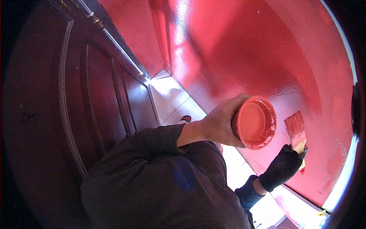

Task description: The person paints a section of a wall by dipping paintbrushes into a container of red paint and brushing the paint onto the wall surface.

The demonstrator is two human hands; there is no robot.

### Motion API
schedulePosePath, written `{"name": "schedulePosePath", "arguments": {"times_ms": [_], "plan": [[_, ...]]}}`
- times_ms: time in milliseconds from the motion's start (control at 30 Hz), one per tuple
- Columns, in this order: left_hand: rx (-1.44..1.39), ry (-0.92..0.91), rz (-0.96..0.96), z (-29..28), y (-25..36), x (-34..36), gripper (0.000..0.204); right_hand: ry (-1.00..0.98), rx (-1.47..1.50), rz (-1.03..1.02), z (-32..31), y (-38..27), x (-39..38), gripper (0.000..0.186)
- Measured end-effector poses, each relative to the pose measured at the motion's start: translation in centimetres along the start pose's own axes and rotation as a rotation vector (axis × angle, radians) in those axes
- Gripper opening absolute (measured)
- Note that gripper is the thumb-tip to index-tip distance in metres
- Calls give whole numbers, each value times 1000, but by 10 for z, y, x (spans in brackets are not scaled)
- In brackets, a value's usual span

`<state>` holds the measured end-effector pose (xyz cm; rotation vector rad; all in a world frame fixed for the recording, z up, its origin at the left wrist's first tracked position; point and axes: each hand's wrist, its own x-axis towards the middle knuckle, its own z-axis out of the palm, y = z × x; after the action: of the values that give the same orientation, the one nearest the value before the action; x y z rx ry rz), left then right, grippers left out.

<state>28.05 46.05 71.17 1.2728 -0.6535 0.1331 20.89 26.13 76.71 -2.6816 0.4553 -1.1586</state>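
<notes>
My bare left hand is wrapped round a red plastic tub, with its mouth turned up toward me. Inside lies red paint, and smears of it coat the rim. To the right, my right hand wears a black glove and grips a flat paintbrush by its pale wooden handle. The bristles point up and away, loaded with red paint. They appear close to the red wall, but I cannot tell whether they touch it. Wet gloss shows on parts of the wall.
A dark brown panelled door stands at the left, with a metal hinge along its edge. Pale floor tiles run between door and wall. The tip of a shoe shows beneath my left arm. A white edge borders the wall at right.
</notes>
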Motion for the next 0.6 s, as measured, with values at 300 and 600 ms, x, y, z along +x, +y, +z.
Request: {"name": "schedulePosePath", "arguments": {"times_ms": [300, 600], "plan": [[-9, 29, 23, -4, 6, 6, 89, -26, -176, -33, 0, 12, -2, 48], [16, 53, 58, -5, 12, 2, 89, 20, -216, -147, -1, 6, -3, 46]]}}
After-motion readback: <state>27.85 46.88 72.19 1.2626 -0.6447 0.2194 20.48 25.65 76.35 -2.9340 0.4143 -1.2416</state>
